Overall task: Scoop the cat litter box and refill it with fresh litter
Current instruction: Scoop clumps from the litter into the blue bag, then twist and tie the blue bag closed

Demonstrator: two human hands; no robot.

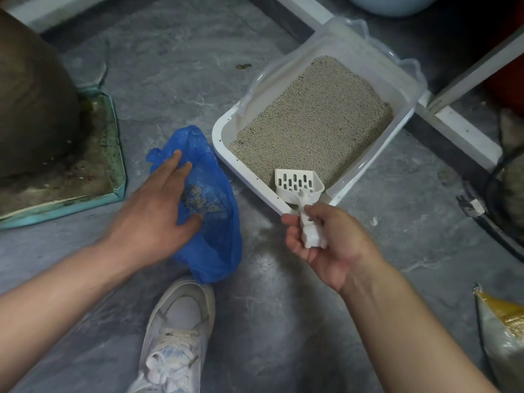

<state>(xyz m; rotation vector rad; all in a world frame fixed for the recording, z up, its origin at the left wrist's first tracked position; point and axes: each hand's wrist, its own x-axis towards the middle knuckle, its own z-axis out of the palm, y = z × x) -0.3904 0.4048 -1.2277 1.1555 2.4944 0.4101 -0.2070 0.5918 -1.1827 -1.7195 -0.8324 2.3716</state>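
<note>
Scoop (299,186) handle between right fingers (317,215).

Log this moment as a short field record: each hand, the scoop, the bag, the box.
left hand: fingers spread flat on the blue bag
right hand: grips the scoop handle
scoop: white, slotted, empty, over the near corner of the litter box
blue bag: on the floor left of the box, clumps of litter inside
litter box: white, filled with an even layer of grey-beige litter
</note>
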